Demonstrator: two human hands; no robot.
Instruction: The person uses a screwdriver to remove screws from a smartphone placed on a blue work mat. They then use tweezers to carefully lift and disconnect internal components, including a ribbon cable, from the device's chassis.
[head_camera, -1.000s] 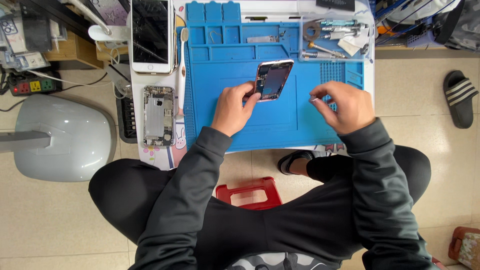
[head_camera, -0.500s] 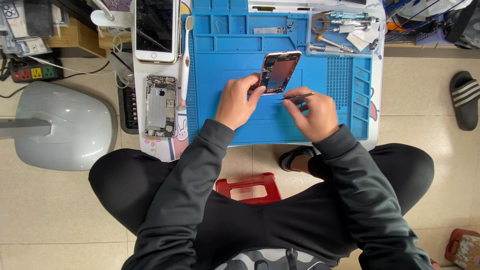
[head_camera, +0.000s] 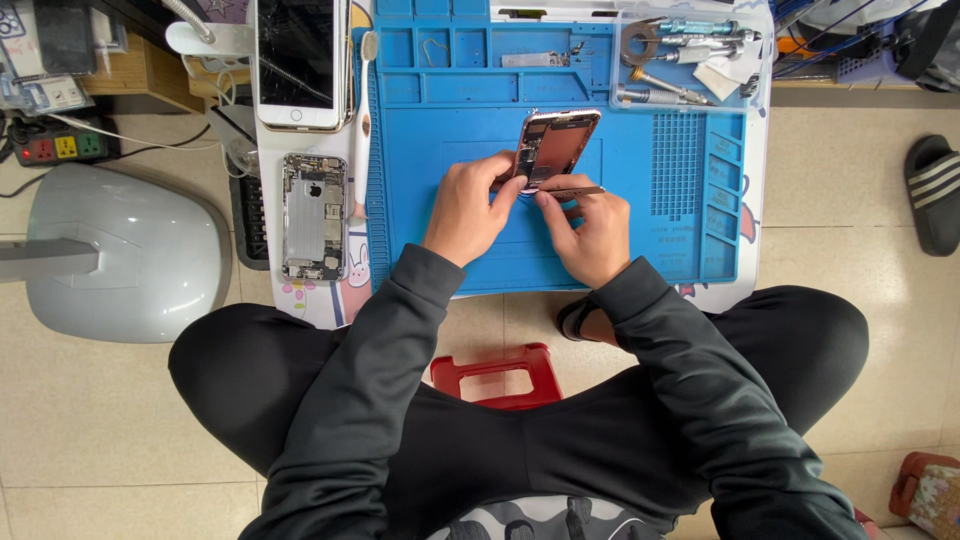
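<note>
Opened phone (head_camera: 556, 146) lies tilted near the middle of a blue repair mat (head_camera: 430, 240) on a low desk (head_camera: 310, 305), seen from the head camera looking straight down. The left hand (head_camera: 467, 208) rests on the mat, its fingers (head_camera: 503, 168) clamped on the phone's lower left edge. The right hand (head_camera: 590, 228) sits just beside it, fingers pinched together on thin metal tweezers (head_camera: 572, 190), which lie across the phone's lower end with the tip pointing right. Both hands come out of dark grey sleeves (head_camera: 650, 310).

To the left of the mat, on the desk's pale surface, a bare phone chassis (head_camera: 314, 216) lies face up with its inner metal plates showing. Above it lies a white phone with a cracked dark screen (head_camera: 299, 60). A clear tray (head_camera: 690, 62) at the mat's upper right corner holds screwdrivers and other small metal tools. A small metal plate (head_camera: 535, 59) rests in one of the mat's upper compartments.

On the tiled floor, a grey rounded lamp base (head_camera: 120, 255) stands left of the desk, with a power strip (head_camera: 55, 148) above it. A red stool (head_camera: 495, 375) shows between the person's knees, and a black sandal (head_camera: 932, 195) lies well apart at the right.
</note>
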